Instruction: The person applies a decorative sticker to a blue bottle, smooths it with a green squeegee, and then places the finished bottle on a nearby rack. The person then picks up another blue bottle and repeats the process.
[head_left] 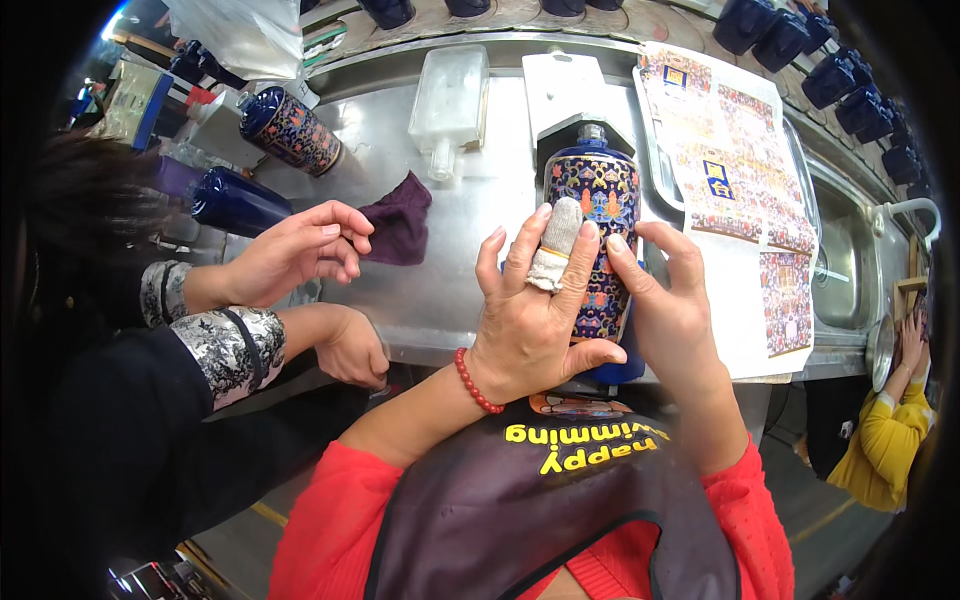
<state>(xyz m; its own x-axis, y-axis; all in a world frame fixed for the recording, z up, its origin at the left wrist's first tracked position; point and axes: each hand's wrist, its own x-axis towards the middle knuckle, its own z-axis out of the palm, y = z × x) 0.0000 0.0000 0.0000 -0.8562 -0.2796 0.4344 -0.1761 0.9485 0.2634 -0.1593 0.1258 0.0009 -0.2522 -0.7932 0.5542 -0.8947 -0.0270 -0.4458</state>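
Observation:
A dark blue bottle [597, 185] with a colourful floral pattern lies in front of me, its neck pointing away. My left hand [535, 305] rests on its left side with the fingers spread and stretched out. One finger wears a grey cloth finger cover [560, 235] with a yellow band. At the bottle's right edge, my right hand [675, 300] touches the surface with the thumb; its fingers are apart and slightly bent. The bottle's lower end is partly hidden behind my left thumb. To the right lies a large sheet of patterned prints [735, 190].
A clear glass bottle [450, 95] and a purple cloth [398, 220] lie on the metal table [390, 305]. Further left are another patterned bottle [290, 130] and a co-worker's hands [300, 255]. A metal sink [840, 240] is at right, with blue containers [780, 40] behind.

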